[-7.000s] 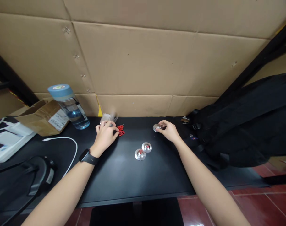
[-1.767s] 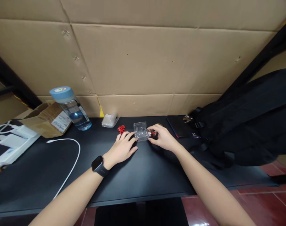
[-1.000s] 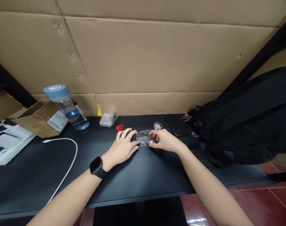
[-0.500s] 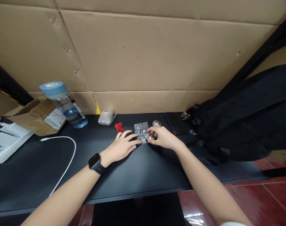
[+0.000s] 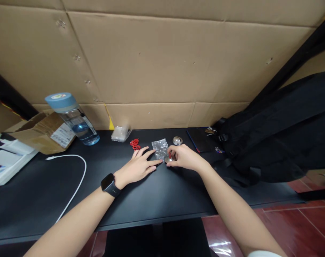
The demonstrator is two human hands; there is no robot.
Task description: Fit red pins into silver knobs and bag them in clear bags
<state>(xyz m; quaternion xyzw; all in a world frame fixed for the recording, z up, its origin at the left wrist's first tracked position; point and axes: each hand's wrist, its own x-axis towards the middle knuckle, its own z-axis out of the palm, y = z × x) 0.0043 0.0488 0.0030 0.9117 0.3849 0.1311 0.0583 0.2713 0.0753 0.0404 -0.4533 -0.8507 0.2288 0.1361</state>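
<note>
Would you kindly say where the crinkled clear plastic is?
In the head view, the crinkled clear plastic lies just below centre, between left hand and right hand.

Between my forearms the desk lies open to its near edge, so a hand can slide in low from there. Straight ahead, the bag blocks the middle, hemmed in by my left hand and my right hand with its disc. A narrow strip runs between bag and red cord. Past my right fingers, a second disc leaves only a slim gap before the black pad; beyond that, the backpack closes the right. The cardboard wall shuts off the back. On my left, the cable curves across, with bottle and box behind.
</note>
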